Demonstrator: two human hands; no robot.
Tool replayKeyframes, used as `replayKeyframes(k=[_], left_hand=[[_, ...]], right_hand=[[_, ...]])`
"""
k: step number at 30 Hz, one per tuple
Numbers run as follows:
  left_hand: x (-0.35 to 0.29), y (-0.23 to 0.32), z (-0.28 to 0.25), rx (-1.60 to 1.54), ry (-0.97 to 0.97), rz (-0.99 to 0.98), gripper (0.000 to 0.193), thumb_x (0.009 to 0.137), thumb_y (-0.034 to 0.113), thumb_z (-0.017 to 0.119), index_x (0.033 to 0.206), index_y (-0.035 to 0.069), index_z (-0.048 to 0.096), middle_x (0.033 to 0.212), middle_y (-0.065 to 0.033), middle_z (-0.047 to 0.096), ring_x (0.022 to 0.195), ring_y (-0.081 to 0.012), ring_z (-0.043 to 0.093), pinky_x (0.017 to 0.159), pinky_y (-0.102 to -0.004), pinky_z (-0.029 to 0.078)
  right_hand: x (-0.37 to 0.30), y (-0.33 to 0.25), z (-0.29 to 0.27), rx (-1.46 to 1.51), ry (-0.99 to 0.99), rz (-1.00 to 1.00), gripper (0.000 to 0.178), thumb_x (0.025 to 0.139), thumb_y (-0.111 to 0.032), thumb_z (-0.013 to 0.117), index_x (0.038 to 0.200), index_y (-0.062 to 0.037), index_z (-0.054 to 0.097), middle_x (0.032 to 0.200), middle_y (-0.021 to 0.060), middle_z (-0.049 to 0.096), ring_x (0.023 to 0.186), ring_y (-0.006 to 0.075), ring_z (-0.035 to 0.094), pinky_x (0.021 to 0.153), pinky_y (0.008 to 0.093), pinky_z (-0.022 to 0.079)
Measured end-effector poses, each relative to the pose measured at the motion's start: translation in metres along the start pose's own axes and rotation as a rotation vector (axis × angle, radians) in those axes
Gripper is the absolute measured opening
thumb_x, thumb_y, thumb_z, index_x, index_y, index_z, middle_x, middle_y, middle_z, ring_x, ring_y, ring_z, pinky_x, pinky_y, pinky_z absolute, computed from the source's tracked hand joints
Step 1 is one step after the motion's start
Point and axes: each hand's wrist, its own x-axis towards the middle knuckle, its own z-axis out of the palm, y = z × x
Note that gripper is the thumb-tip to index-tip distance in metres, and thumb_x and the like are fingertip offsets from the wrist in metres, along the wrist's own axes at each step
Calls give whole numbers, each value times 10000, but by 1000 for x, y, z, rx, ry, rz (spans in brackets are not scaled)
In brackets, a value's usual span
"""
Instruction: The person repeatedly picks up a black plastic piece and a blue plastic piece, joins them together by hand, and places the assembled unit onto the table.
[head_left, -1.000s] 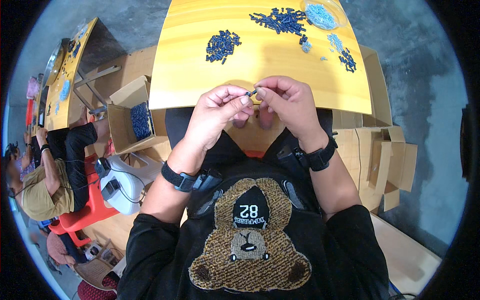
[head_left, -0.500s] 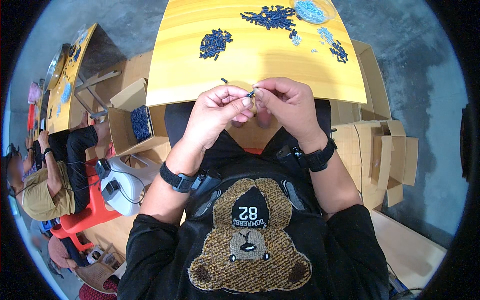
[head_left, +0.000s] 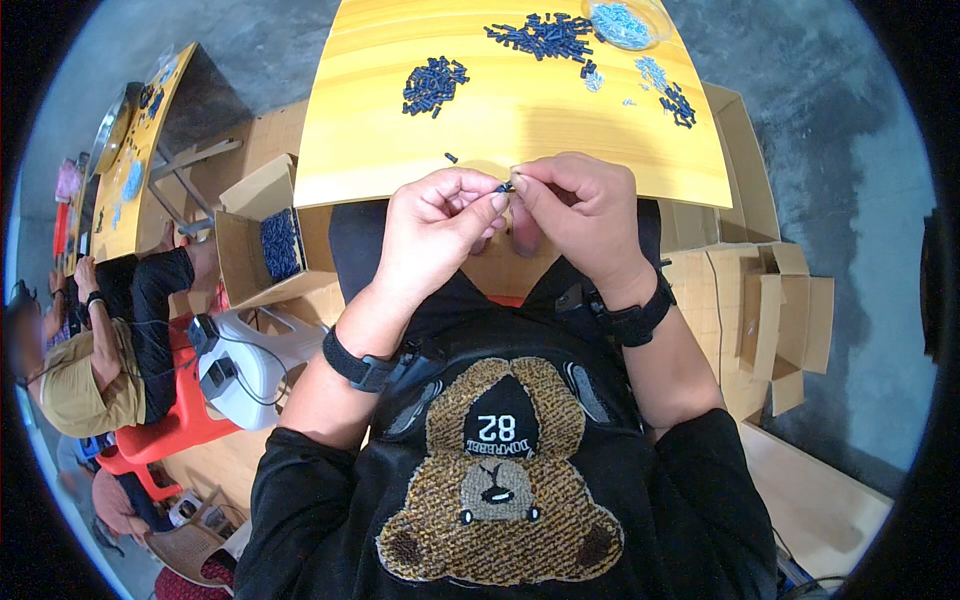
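Above the near edge of the yellow table (head_left: 520, 110), a tiny dark part (head_left: 505, 187) is pinched between both hands: left hand (head_left: 440, 225) at nine o'clock, right hand (head_left: 580, 215) at three, fingertips closed on it, its long axis roughly nine-to-three.

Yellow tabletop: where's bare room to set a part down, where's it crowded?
Free: the middle band of the yellow table, between the dark-blue pile and the right-hand scatter; also its left strip. Crowded: the far edge, with the long pile and clear dish, and the near edge under both hands.
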Motion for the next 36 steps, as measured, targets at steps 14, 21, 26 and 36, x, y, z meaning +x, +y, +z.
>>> replayKeyframes(k=[14, 21, 26, 36], left_hand=[[-3, -2, 2, 89, 82, 65, 46, 816, 20, 636, 850, -10, 647, 653, 15, 606, 561, -10, 507, 493, -167, 410], [-5, -2, -2, 159, 45, 62, 94, 829, 27, 631, 913, -15, 637, 738, -33, 645, 642, -78, 598, 595, -197, 487], [-6, -3, -2, 168, 54, 45, 91, 833, 27, 625, 915, -10, 640, 741, -31, 645, 636, -73, 594, 584, -195, 481], [-5, 2, -8, -141, -84, -238, 116, 867, 81, 590, 934, -2, 634, 790, -63, 654, 712, -112, 621, 636, -226, 498]], right_hand=[[-2, 1, 9, -160, 57, -118, 62, 728, -70, 637, 730, -13, 662, 639, 123, 624, 565, 243, 612, 519, 317, 470], [-2, -2, 11, -149, 50, -110, 60, 730, -66, 634, 735, -15, 665, 642, 123, 628, 564, 248, 614, 525, 314, 474], [-4, -2, 14, -144, 45, -90, 59, 730, -66, 634, 736, -17, 665, 649, 125, 631, 571, 248, 619, 532, 311, 479], [-4, 2, 9, -152, -5, -65, 71, 722, -84, 637, 716, -19, 663, 637, 127, 622, 572, 246, 610, 526, 321, 463]])
